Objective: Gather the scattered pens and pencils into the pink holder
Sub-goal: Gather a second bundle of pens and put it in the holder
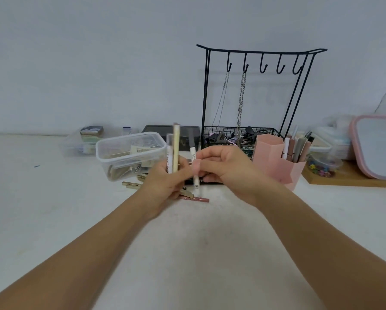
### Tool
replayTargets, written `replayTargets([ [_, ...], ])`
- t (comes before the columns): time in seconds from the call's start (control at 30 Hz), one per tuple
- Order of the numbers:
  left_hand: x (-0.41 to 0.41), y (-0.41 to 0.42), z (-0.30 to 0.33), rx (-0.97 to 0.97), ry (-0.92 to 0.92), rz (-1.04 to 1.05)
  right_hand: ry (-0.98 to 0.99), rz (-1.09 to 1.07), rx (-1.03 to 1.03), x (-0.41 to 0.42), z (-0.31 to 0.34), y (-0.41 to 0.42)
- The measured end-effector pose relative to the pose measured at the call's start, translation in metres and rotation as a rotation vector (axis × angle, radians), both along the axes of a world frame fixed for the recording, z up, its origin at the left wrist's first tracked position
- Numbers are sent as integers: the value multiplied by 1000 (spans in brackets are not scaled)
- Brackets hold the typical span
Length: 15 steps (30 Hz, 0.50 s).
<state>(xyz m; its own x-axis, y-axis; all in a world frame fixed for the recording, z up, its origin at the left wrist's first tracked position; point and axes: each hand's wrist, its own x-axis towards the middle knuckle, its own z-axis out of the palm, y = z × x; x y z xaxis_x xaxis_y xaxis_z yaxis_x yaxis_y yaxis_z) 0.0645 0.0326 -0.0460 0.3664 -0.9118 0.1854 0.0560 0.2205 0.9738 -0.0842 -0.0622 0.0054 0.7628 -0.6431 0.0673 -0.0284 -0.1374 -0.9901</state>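
Note:
My left hand [165, 184] grips two upright pens above the table: a gold one [176, 146] and a clear white one [169, 151]. Just to its right, my right hand [223, 166] pinches a white pen with a dark cap [193, 151], also upright. The pink holder [274, 159] stands to the right of my right hand, with several pens [296, 147] standing in its right compartment. On the table under my hands lie a pink pencil [196, 199] and a few gold pens [131, 185].
A clear plastic tub [129, 153] with small items sits left of my hands. Behind stands a black wire jewellery rack [254, 90] with chains and a basket. A dark box [185, 133] lies at the back. A pink-rimmed mirror [375, 146] rests on a wooden tray [348, 179] at right.

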Motion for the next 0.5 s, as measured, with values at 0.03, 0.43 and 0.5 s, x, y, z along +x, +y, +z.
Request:
replayTargets([
  [0.03,-3,1,-1,-9,-44,-22,-57,2,53,5,-3,6],
  [0.43,0,-3,0,41,-74,99,-86,-118,-89,14,-25,8],
  [0.5,10,-4,6,33,-26,219,2,-156,-263,15,-34,9],
])
